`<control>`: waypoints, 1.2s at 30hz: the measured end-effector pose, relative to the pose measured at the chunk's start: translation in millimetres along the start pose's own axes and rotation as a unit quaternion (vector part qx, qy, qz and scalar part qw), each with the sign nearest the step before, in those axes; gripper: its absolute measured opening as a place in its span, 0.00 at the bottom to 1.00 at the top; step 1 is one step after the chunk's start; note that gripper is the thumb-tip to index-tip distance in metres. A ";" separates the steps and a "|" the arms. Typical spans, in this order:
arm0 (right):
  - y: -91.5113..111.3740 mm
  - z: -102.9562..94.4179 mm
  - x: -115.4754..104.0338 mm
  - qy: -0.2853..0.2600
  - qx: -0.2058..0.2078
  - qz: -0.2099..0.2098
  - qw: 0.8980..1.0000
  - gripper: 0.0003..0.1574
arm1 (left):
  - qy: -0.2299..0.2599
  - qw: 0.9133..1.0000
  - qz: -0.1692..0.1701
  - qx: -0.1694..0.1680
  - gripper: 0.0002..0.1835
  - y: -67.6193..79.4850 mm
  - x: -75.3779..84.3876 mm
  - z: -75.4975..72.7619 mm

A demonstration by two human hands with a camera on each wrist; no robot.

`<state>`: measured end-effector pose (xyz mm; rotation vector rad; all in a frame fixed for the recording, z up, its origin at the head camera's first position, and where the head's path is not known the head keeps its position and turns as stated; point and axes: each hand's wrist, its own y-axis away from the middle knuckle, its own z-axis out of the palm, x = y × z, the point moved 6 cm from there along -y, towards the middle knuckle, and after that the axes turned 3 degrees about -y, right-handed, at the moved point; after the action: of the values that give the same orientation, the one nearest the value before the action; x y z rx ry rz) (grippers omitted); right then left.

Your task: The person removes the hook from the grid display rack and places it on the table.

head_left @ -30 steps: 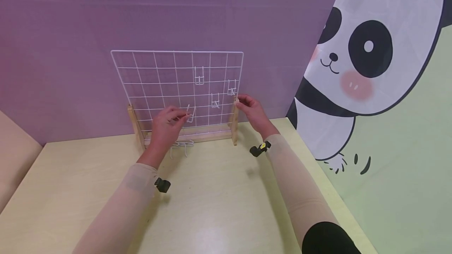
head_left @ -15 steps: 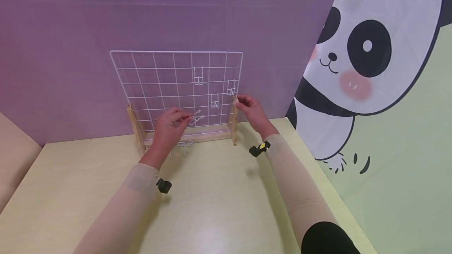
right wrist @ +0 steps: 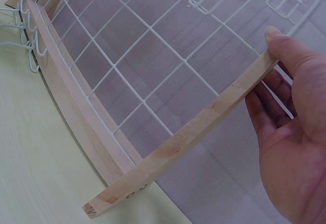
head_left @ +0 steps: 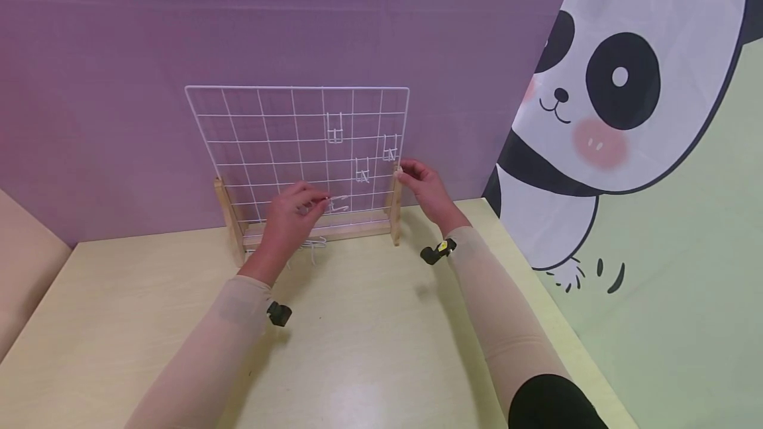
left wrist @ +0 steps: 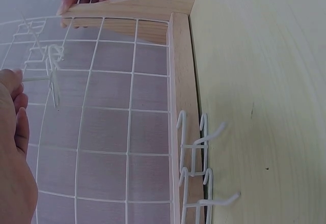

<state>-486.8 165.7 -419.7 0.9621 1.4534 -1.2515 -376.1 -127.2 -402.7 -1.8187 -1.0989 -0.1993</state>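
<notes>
A white wire grid panel (head_left: 280, 126) stands upright in a wooden stand (head_left: 352, 226). Thumb and fingers of my left hand (head_left: 292, 214) pinch a white wire hook (head_left: 340, 203) by its prong, in front of the lower middle of the grid. In the left wrist view this hook (left wrist: 53, 79) is held out from the fingertips. My right hand (head_left: 426, 187) grips the top of the stand's right upright; the right wrist view shows the thumb on the front of that upright (right wrist: 204, 119) and the fingers behind it.
Three white hooks hang on the grid's right half, the topmost hook (head_left: 335, 130) among them. More loose hooks (left wrist: 204, 145) lie at the base of the stand on the pale table (head_left: 357, 323). Behind the grid is a purple wall (head_left: 119, 118).
My left hand has moved slightly right and down, and the hook in it has turned from upright to nearly level with its open ends pointing right. The right hand stays put.
</notes>
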 end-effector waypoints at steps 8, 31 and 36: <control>0.7 -0.4 -0.5 0.008 0.001 0.001 1.000 0.20 | -0.003 1.000 0.009 -0.013 0.07 0.0 2.1 3.2; -1.1 -0.9 0.8 0.005 -0.002 -0.001 1.000 0.21 | -0.040 0.994 0.057 -0.081 0.07 11.5 -4.5 26.4; -0.7 -0.7 0.7 0.013 -0.002 0.001 1.000 0.22 | -0.042 0.992 0.070 -0.092 0.07 16.9 -7.5 33.5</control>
<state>-487.8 166.2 -420.2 0.9796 1.4736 -1.2398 -378.2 -107.2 -435.2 -2.0774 -1.0343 -0.1456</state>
